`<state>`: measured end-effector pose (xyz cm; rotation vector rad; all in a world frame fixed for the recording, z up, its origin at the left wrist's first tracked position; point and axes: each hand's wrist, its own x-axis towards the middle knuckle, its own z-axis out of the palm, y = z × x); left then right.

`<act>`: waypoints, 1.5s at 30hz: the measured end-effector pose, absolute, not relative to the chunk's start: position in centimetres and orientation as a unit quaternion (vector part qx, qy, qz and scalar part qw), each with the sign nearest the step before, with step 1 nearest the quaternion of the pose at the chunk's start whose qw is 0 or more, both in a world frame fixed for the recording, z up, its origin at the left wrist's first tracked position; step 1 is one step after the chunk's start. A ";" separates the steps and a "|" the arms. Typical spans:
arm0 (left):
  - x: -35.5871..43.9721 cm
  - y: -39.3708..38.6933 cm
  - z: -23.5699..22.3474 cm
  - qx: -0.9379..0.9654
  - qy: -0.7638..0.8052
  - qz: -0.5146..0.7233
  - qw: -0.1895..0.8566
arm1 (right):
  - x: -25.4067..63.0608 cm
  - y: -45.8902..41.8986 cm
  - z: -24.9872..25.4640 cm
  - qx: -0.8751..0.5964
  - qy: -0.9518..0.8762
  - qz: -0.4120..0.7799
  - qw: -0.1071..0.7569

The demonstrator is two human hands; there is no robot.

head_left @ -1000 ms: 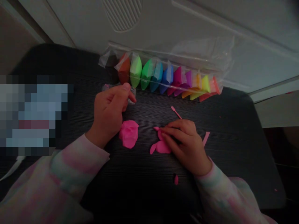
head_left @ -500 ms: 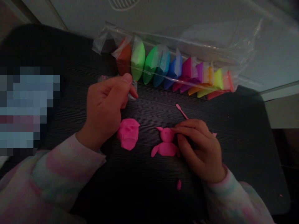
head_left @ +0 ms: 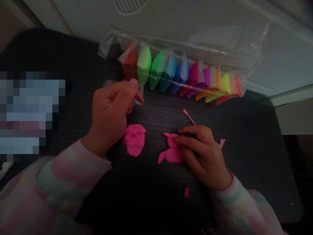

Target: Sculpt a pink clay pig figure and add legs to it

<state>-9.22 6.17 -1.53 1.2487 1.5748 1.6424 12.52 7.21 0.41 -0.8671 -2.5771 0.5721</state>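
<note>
A small pink clay figure [head_left: 170, 152] with ears and stubby arms lies flat on the dark table [head_left: 244, 130]. My right hand [head_left: 201, 156] is curled over its head, thumb and fingers pinched on the clay. A lump of pink clay [head_left: 134, 138] sits to the left of the figure. My left hand [head_left: 112, 111] rests just above that lump, its fingers closed on a small clear plastic wrapper [head_left: 138, 98]. Two thin pink tools lie by my right hand: a stick [head_left: 188, 116] above it and another piece [head_left: 222, 142] to its right.
A clear bag holding a row of coloured clay packets [head_left: 181, 75] lies along the table's far edge, against a white wall panel. A tiny pink clay scrap [head_left: 186, 192] lies near the front. A blurred-out object [head_left: 29, 114] occupies the table's left side.
My right hand drew back off the figure's head half a second ago and now covers it again. My left hand has stayed in place on the wrapper.
</note>
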 end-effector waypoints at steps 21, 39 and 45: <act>-9.1 6.3 -0.5 0.479 0.607 0.584 0.246 | 12.9 7.4 0.7 -0.345 -0.890 0.203 0.220; -9.3 6.3 -0.7 0.472 0.611 0.577 0.265 | 13.0 7.5 0.6 -0.331 -0.902 0.174 0.215; -9.3 6.2 -1.2 0.462 0.603 0.594 0.266 | 13.0 7.4 0.7 -0.334 -0.902 0.175 0.212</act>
